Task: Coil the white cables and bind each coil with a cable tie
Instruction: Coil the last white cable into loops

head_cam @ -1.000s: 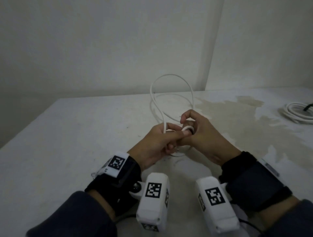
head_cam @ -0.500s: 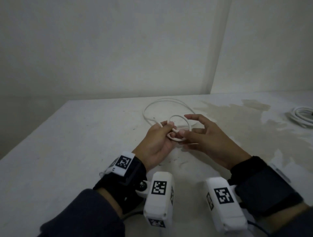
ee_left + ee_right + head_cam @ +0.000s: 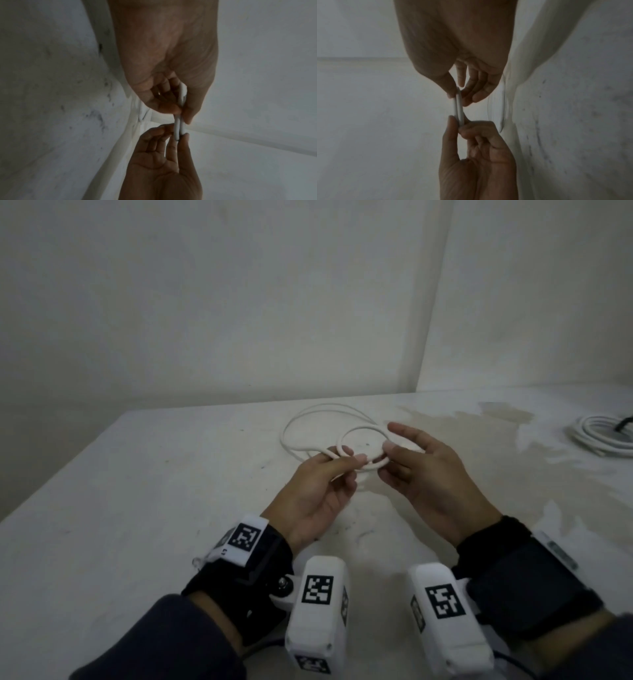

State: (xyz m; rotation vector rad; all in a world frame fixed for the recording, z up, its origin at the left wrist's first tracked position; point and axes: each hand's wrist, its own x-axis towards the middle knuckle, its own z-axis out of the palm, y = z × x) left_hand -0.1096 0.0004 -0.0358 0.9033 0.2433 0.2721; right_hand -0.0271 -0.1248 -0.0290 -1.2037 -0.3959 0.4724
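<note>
Change: since a second ago the tall loop that stood above the hands has dropped; the white cable (image 3: 363, 440) now forms one small loop held low between both hands, with a wider loop lying on the worktop (image 3: 137, 491) behind.
Cable position: small loop just above the worktop, two strands side by side at the pinch; slack trails away to the rear.
Left hand (image 3: 322, 491): palm turned inward, thumb and forefinger pinching the near left side of the loop, other fingers curled beneath.
Right hand (image 3: 424, 474): thumb and fingers (image 3: 399, 429) pinching the loop's right side, remaining fingers spread and relaxed.
Risk: light two-point pinch; the springy cable could pop open if either grip eases.
Risk: trailing slack may snag or twist, giving uneven turns.
Elsewhere: second cable bundle (image 3: 603, 436) at far right of the worktop.
Cable tie: none clearly visible.
</note>
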